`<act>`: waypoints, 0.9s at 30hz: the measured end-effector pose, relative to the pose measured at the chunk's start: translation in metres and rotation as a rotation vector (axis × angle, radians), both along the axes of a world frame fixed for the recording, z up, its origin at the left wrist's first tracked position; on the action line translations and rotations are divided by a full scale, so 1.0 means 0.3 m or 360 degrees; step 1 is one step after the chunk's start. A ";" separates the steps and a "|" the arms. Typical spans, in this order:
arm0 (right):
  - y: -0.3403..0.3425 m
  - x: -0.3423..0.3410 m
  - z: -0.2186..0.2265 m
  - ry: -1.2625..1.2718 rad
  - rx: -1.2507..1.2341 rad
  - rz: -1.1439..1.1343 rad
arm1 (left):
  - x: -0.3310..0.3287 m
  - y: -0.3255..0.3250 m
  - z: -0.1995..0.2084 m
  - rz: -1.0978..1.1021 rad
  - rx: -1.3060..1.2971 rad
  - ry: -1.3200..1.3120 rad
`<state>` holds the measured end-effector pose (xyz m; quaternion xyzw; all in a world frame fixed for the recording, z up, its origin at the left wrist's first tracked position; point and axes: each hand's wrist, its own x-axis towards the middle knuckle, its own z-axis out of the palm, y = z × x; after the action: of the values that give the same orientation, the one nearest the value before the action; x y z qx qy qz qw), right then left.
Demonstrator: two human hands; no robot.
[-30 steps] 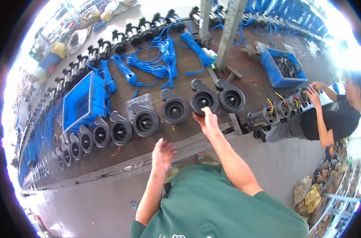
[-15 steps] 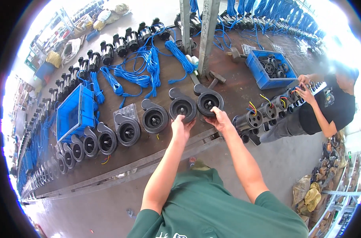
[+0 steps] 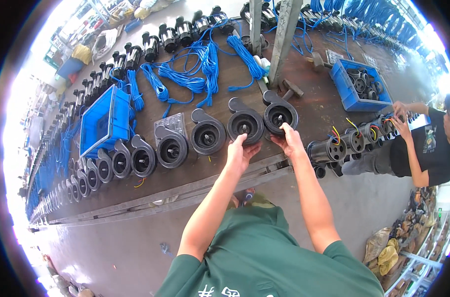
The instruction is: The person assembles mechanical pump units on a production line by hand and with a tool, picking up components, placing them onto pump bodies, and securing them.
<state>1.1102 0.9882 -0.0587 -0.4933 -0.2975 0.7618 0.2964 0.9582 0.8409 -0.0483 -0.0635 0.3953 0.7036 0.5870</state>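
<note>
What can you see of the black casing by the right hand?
The casing is black and plastic-looking, round, with a spout curving off its upper left. Its open face shows a round recess with a pale stub in the middle. It seems to rest on the table, at the row's right end; the right hand holds its near rim.

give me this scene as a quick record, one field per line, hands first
left hand: at the near rim of the second black housing from the right
right hand: at the near rim of the rightmost black housing
behind rightmost housing: hammer
left crate: blue
right crate: blue, holding black parts
cable: blue bundles on the table
co-worker: at the right
</note>
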 end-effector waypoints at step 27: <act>0.996 -0.126 -0.566 -0.0971 0.0162 0.1060 | 0.360 -0.819 0.021 0.1077 -0.0919 0.0204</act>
<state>1.0724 1.2871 -0.2284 -0.5573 -0.5507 0.6200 -0.0423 1.0662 0.5952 -0.0421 -0.3067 0.5679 0.7195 0.2564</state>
